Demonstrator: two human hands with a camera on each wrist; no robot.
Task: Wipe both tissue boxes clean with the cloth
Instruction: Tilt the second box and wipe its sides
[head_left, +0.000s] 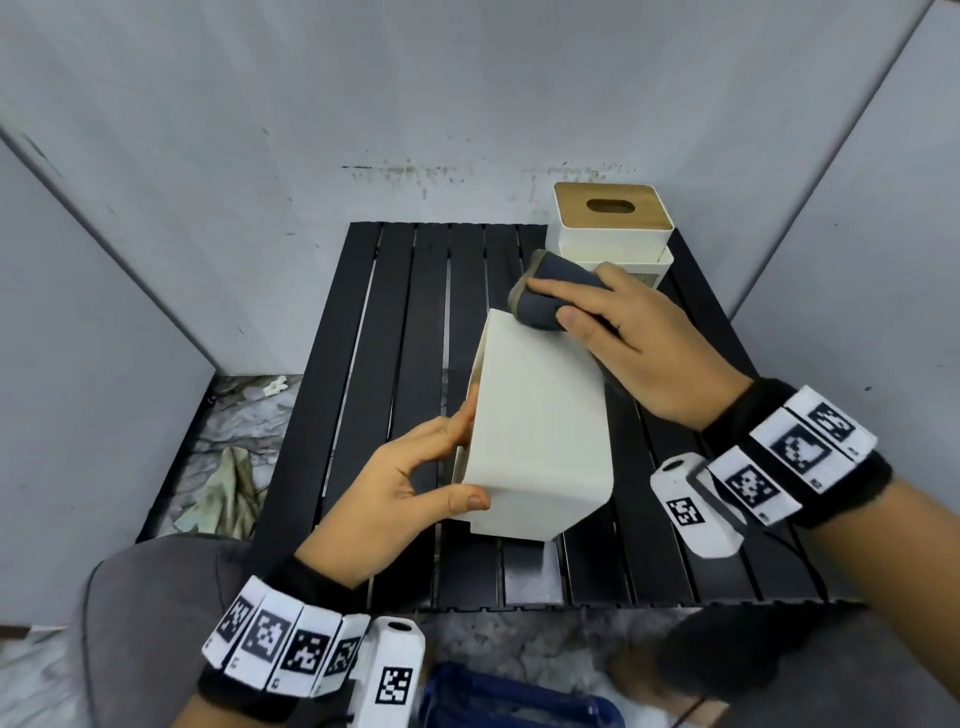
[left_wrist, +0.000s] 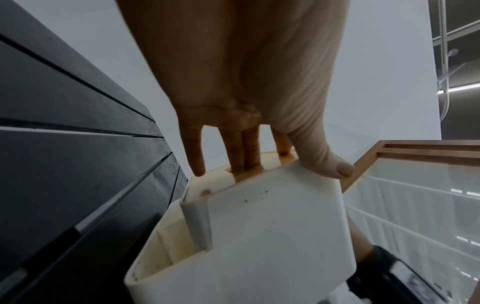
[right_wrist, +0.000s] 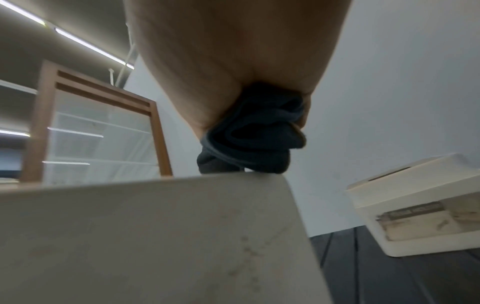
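Note:
A white tissue box stands tilted on the black slatted table, its underside turned toward my left. My left hand holds its near left end, thumb on the upper face, fingers on the underside. My right hand grips a bunched dark grey cloth and presses it on the box's far top edge; the cloth shows under the palm. A second white tissue box with a wooden lid stands at the far right corner, also seen as the second box.
Grey partition walls close in the table at the back and both sides. A crumpled pale rag lies on the floor left of the table. A dark blue object sits below the table's near edge.

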